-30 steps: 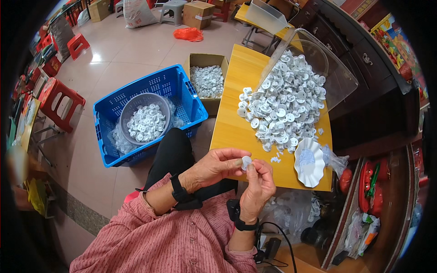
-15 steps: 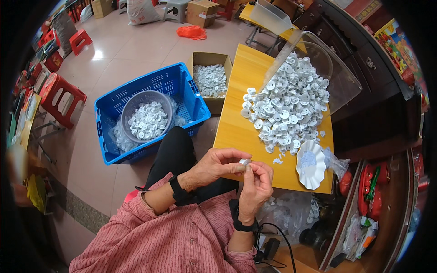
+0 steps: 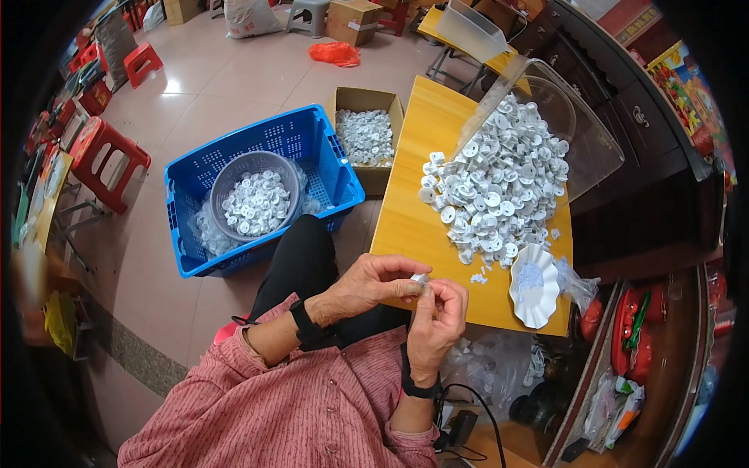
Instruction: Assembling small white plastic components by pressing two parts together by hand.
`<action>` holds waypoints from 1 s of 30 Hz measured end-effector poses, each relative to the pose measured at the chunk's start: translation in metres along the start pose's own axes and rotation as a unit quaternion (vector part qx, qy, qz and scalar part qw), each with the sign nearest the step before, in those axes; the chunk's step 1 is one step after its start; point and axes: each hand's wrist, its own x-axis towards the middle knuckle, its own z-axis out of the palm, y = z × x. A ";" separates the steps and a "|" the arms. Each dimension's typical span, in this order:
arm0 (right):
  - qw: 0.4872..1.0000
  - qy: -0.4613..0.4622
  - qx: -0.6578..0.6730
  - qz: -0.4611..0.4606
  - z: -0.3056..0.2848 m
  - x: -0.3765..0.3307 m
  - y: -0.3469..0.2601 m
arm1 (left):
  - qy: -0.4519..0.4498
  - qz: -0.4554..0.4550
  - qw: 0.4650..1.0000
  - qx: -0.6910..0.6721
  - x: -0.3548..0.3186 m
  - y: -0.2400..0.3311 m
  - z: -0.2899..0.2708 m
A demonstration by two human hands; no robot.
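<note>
Between my two hands, over the near edge of the yellow table (image 3: 406, 156), is a small white plastic part (image 3: 420, 278). The fingers and thumb of my left hand (image 3: 374, 285) are closed on it. My right hand (image 3: 438, 320) pinches at its right side with thumb and fingertips; whether a smaller piece is in that pinch is hidden. Beyond my hands a large heap of similar round white plastic parts (image 3: 499, 187) spills from a clear plastic bin (image 3: 581, 132) lying on its side. A white scalloped dish (image 3: 538, 312) with tiny pale pieces lies to the right of my hands.
Left of my knee stands a blue crate (image 3: 183, 234) with a grey basket (image 3: 221, 195) of white parts inside. Behind it is a cardboard box (image 3: 374, 178) of more parts. Loose tiny pieces (image 3: 479, 277) lie near the dish. A red stool (image 3: 109, 160) stands far left; a dark cabinet (image 3: 624, 210) borders the right.
The view has shifted slightly. Both hands stay together on the white part, with only a slight movement of the fingers.
</note>
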 end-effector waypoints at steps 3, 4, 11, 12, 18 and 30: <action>0.996 -0.009 -0.073 -0.051 0.002 0.001 -0.003 | -0.010 0.013 1.000 0.009 -0.001 0.000 0.000; 0.993 -0.009 -0.091 -0.072 0.002 0.001 -0.003 | -0.010 0.013 1.000 0.009 -0.001 0.001 0.000; 0.988 0.004 0.132 0.080 0.006 -0.006 0.000 | 0.010 -0.048 0.997 -0.062 -0.007 0.002 -0.007; 0.987 0.009 0.136 0.081 0.008 -0.007 0.002 | 0.017 -0.055 0.996 -0.073 -0.007 0.002 -0.008; 0.979 0.011 0.149 0.141 0.006 -0.010 -0.002 | 0.065 -0.036 0.989 -0.129 0.003 0.010 -0.022; 0.981 -0.191 0.016 -0.012 0.025 -0.035 -0.016 | 0.340 0.145 0.914 -0.169 -0.019 0.042 -0.203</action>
